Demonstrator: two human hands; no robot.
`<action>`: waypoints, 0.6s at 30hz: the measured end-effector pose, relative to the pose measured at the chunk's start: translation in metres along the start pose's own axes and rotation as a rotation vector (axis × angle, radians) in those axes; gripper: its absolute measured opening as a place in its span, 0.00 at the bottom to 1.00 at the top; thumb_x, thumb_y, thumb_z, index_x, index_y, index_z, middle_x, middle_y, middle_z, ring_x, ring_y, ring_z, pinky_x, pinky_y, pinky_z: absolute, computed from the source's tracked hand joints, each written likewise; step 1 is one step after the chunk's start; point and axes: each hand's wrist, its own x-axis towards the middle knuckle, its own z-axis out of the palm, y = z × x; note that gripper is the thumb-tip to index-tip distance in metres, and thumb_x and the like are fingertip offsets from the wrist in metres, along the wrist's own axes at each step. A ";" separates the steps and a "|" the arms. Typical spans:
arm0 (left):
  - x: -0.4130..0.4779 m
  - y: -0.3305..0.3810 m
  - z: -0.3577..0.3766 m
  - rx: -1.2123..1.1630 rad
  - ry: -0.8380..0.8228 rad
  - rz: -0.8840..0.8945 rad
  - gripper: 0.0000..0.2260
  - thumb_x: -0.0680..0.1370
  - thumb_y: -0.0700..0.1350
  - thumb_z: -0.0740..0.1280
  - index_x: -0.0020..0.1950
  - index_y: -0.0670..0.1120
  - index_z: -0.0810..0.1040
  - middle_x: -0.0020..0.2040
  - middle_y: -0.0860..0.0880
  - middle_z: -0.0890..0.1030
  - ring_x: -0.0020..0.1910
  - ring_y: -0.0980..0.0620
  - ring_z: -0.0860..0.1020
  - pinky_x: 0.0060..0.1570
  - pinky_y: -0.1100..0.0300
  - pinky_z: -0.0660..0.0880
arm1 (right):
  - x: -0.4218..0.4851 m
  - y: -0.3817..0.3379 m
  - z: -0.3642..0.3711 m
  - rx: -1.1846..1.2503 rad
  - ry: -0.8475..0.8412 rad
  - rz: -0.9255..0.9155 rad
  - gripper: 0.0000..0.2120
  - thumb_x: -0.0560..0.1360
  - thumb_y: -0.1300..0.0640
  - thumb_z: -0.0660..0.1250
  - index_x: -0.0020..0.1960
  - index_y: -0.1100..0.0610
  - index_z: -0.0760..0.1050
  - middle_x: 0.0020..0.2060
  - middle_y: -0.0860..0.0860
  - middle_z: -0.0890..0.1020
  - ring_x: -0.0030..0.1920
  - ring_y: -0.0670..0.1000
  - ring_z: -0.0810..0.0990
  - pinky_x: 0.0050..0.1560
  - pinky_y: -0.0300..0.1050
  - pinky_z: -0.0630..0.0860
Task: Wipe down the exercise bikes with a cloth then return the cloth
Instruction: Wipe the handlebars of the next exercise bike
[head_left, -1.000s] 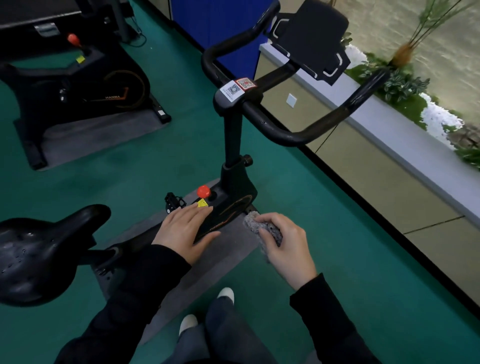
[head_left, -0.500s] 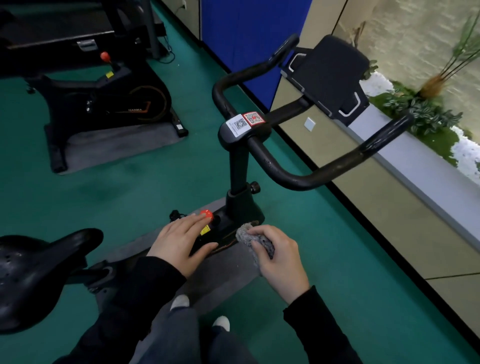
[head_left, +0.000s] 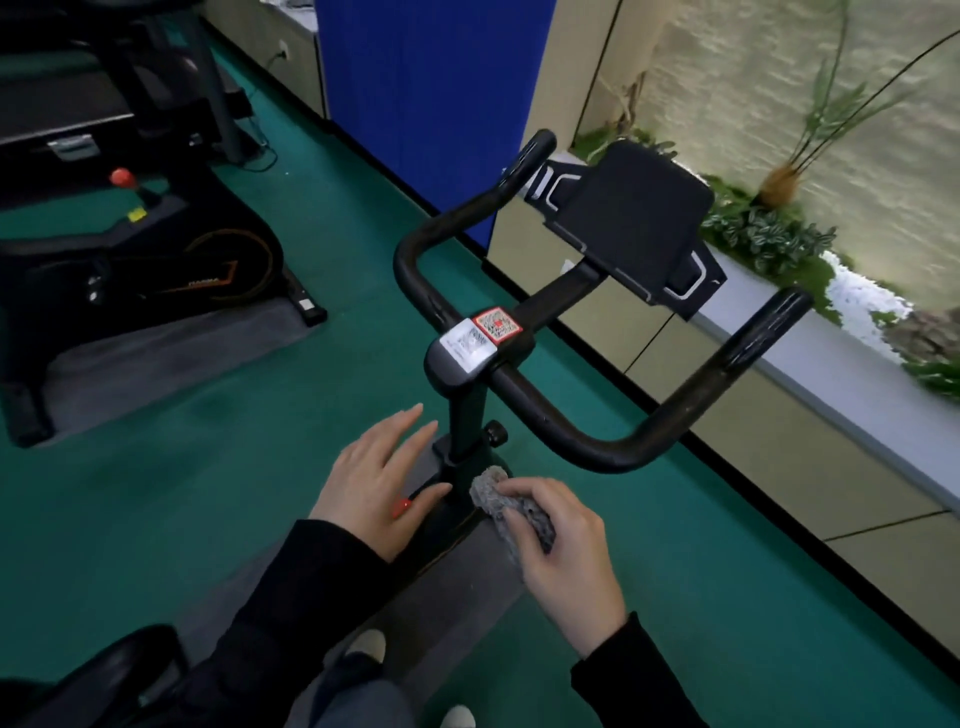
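Where the near exercise bike (head_left: 470, 410) joins post to frame, the cloth (head_left: 490, 491), grey and bunched, presses against the black frame just right of the post's foot.
Right hand (head_left: 566, 551): grip closed round the cloth, fingers curled over it.
Left hand (head_left: 382, 483): grip wide, fingers straight and spread, palm down over the frame; contact cannot be told. A red knob (head_left: 401, 506) shows at the palm's edge.
Handlebar (head_left: 597, 449): black, two stickers (head_left: 480, 338) at its centre, dark holder plate (head_left: 639, 228) beyond.
Grey mat (head_left: 431, 613): under the bike, on green floor (head_left: 208, 467).
Second bike (head_left: 156, 260): far left, well apart, on its own mat.
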 end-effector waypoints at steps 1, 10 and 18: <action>0.010 -0.005 -0.003 0.009 0.015 0.032 0.29 0.76 0.60 0.55 0.66 0.39 0.73 0.68 0.40 0.72 0.65 0.39 0.72 0.58 0.42 0.73 | 0.005 -0.004 0.003 -0.005 0.022 0.004 0.08 0.77 0.62 0.66 0.52 0.50 0.76 0.50 0.38 0.77 0.54 0.39 0.75 0.54 0.32 0.70; 0.093 -0.020 -0.008 -0.063 0.111 0.300 0.26 0.75 0.55 0.61 0.67 0.41 0.72 0.70 0.43 0.70 0.70 0.43 0.67 0.61 0.41 0.71 | 0.041 -0.038 0.006 -0.100 0.428 0.027 0.08 0.75 0.62 0.66 0.52 0.54 0.79 0.50 0.40 0.79 0.55 0.41 0.77 0.57 0.36 0.70; 0.136 -0.024 0.003 -0.176 0.089 0.443 0.24 0.76 0.54 0.61 0.66 0.41 0.74 0.68 0.45 0.72 0.69 0.45 0.67 0.63 0.44 0.70 | 0.085 -0.039 -0.003 -0.367 0.585 0.099 0.09 0.71 0.69 0.70 0.50 0.61 0.80 0.47 0.50 0.80 0.50 0.50 0.78 0.57 0.33 0.70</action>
